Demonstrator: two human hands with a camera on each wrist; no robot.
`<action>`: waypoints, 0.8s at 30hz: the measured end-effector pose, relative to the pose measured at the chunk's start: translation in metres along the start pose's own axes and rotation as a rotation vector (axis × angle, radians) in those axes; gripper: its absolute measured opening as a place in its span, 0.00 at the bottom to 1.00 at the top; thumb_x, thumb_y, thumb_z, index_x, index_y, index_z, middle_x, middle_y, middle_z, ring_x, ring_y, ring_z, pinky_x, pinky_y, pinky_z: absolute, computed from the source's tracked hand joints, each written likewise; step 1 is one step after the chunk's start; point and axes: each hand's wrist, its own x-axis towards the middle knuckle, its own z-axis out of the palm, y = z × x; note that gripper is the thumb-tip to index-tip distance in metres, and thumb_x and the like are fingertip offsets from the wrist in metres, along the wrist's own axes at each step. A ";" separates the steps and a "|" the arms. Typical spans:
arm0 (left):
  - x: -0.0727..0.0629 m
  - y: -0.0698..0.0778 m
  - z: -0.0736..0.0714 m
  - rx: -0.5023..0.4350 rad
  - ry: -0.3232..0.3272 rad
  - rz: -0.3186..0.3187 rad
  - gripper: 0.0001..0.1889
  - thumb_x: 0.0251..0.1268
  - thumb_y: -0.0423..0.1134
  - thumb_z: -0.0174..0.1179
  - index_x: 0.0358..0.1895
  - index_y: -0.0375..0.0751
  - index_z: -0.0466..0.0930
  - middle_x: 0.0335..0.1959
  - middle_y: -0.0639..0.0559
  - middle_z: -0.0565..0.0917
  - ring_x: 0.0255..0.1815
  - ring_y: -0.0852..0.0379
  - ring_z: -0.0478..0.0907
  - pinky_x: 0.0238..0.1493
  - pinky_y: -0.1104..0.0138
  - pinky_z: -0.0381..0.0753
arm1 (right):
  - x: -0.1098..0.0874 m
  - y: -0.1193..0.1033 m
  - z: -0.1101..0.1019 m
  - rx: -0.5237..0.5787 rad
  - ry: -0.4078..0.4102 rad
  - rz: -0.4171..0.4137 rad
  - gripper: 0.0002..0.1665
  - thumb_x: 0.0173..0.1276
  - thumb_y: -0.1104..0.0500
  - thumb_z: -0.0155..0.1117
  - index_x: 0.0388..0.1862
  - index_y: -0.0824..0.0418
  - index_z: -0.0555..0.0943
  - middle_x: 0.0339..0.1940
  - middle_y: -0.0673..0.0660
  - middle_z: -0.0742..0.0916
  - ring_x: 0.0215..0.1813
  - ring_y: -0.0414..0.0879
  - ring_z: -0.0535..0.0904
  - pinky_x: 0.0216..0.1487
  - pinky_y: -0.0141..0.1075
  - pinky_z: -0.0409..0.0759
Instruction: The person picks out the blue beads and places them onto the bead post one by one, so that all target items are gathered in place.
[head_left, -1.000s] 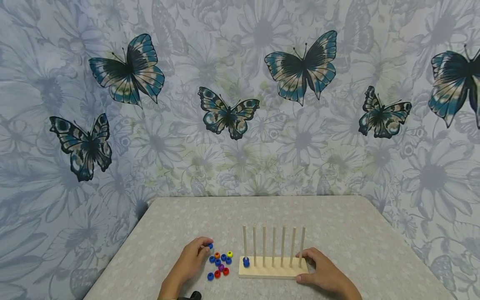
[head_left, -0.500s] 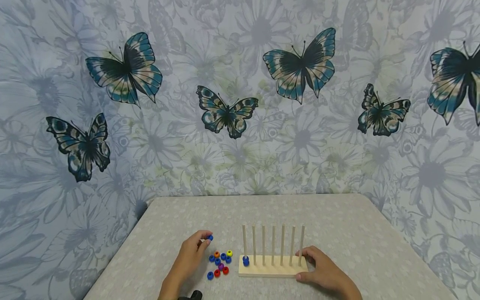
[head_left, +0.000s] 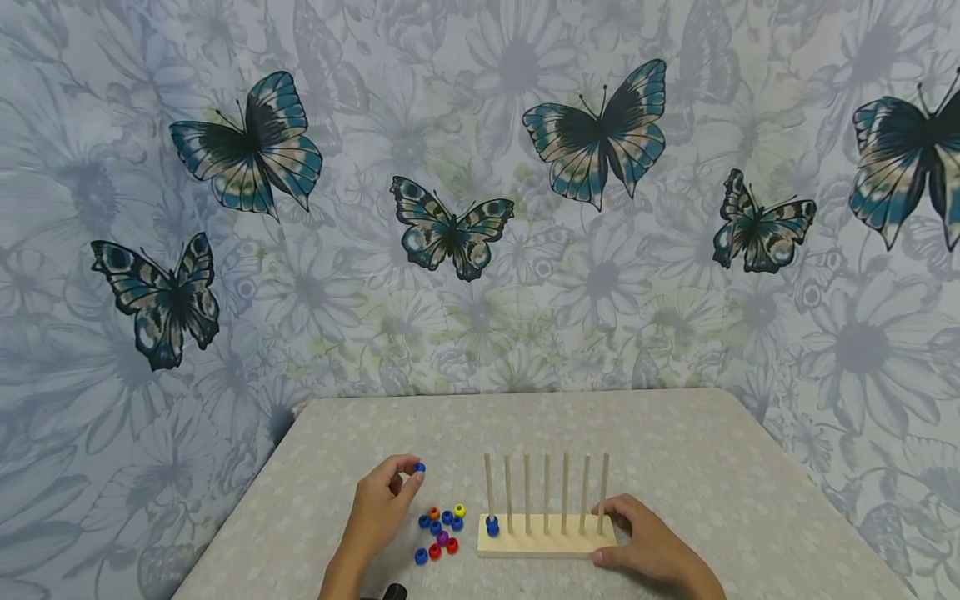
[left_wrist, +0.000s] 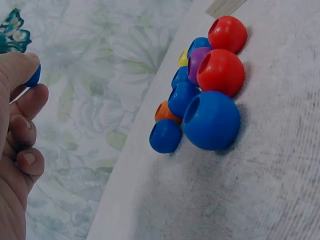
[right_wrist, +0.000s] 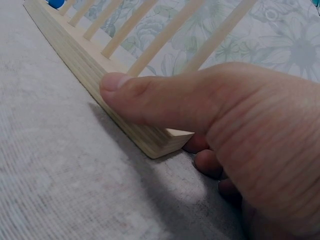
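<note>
My left hand (head_left: 378, 510) pinches a blue bead (head_left: 419, 468) between thumb and fingertips, above the table and left of the peg stand. In the left wrist view most of this bead (left_wrist: 34, 78) is hidden by the thumb. The wooden peg stand (head_left: 543, 547) has a flat base with a row of several upright pegs. Blue beading (head_left: 492, 527) sits low on its leftmost peg; whether it is one bead or more I cannot tell. My right hand (head_left: 654, 543) grips the base's right end, thumb along the front edge, as the right wrist view shows.
Loose beads lie between my left hand and the stand: several blue ones, an orange bead (head_left: 434, 512), a yellow bead (head_left: 460, 510), a purple bead (head_left: 442, 538) and red ones (left_wrist: 221, 73). A patterned cloth covers the table (head_left: 675, 442). A butterfly-papered wall stands behind.
My left hand has lifted the blue bead up and away from beside the loose beads. The right hand and the peg stand have stayed in place.
</note>
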 end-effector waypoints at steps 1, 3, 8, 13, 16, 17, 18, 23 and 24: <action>0.000 0.001 0.000 0.002 0.010 0.007 0.08 0.67 0.44 0.67 0.47 0.55 0.83 0.32 0.63 0.79 0.25 0.63 0.69 0.23 0.71 0.69 | 0.000 -0.001 0.000 0.002 -0.001 0.000 0.35 0.52 0.41 0.80 0.57 0.50 0.78 0.52 0.49 0.80 0.54 0.41 0.75 0.56 0.32 0.76; 0.000 0.003 0.000 0.002 0.024 0.017 0.08 0.66 0.43 0.68 0.46 0.56 0.83 0.31 0.63 0.79 0.24 0.63 0.68 0.23 0.71 0.68 | -0.001 -0.002 -0.001 0.010 0.000 -0.002 0.35 0.52 0.42 0.81 0.57 0.51 0.79 0.52 0.49 0.80 0.53 0.40 0.75 0.55 0.31 0.75; 0.001 0.009 0.000 -0.012 0.032 0.026 0.09 0.65 0.42 0.69 0.46 0.56 0.83 0.31 0.62 0.79 0.25 0.63 0.68 0.24 0.71 0.68 | -0.002 -0.002 -0.001 0.019 0.004 -0.005 0.35 0.52 0.42 0.81 0.57 0.51 0.79 0.53 0.50 0.80 0.52 0.38 0.74 0.53 0.30 0.75; 0.003 0.018 -0.003 -0.039 0.037 0.072 0.08 0.65 0.43 0.69 0.46 0.57 0.83 0.30 0.62 0.78 0.24 0.63 0.67 0.24 0.71 0.68 | -0.001 0.000 0.001 0.014 0.000 0.002 0.35 0.52 0.42 0.81 0.57 0.50 0.78 0.54 0.49 0.80 0.52 0.38 0.74 0.55 0.31 0.75; 0.005 0.026 -0.006 -0.058 0.047 0.140 0.08 0.65 0.43 0.68 0.46 0.57 0.82 0.27 0.61 0.76 0.24 0.64 0.67 0.23 0.72 0.67 | -0.001 0.000 0.001 0.012 0.000 0.004 0.35 0.52 0.41 0.81 0.56 0.50 0.78 0.53 0.49 0.80 0.53 0.38 0.74 0.55 0.32 0.75; 0.006 0.028 -0.007 -0.063 0.050 0.166 0.08 0.65 0.43 0.68 0.46 0.56 0.82 0.27 0.60 0.76 0.23 0.64 0.66 0.23 0.72 0.67 | -0.001 0.000 0.001 0.010 0.000 0.003 0.35 0.52 0.41 0.80 0.56 0.50 0.78 0.53 0.48 0.80 0.53 0.39 0.74 0.55 0.32 0.75; 0.007 0.030 -0.008 -0.060 0.055 0.195 0.08 0.66 0.42 0.68 0.46 0.55 0.82 0.27 0.60 0.76 0.23 0.64 0.66 0.23 0.72 0.67 | -0.001 0.000 0.001 0.008 0.001 0.003 0.35 0.52 0.41 0.80 0.56 0.50 0.78 0.53 0.49 0.80 0.53 0.39 0.74 0.55 0.32 0.75; 0.012 0.039 -0.012 -0.037 0.079 0.304 0.08 0.66 0.41 0.68 0.45 0.52 0.82 0.29 0.61 0.77 0.24 0.66 0.66 0.23 0.74 0.67 | -0.002 -0.001 -0.001 -0.001 0.006 0.001 0.35 0.52 0.42 0.81 0.56 0.51 0.79 0.53 0.49 0.80 0.53 0.40 0.75 0.54 0.32 0.75; 0.013 0.041 -0.013 -0.035 0.084 0.318 0.07 0.66 0.40 0.68 0.45 0.51 0.83 0.30 0.61 0.78 0.24 0.66 0.66 0.23 0.74 0.67 | -0.002 -0.002 -0.001 -0.002 0.008 0.003 0.35 0.51 0.42 0.81 0.56 0.51 0.79 0.53 0.49 0.80 0.53 0.40 0.75 0.54 0.32 0.75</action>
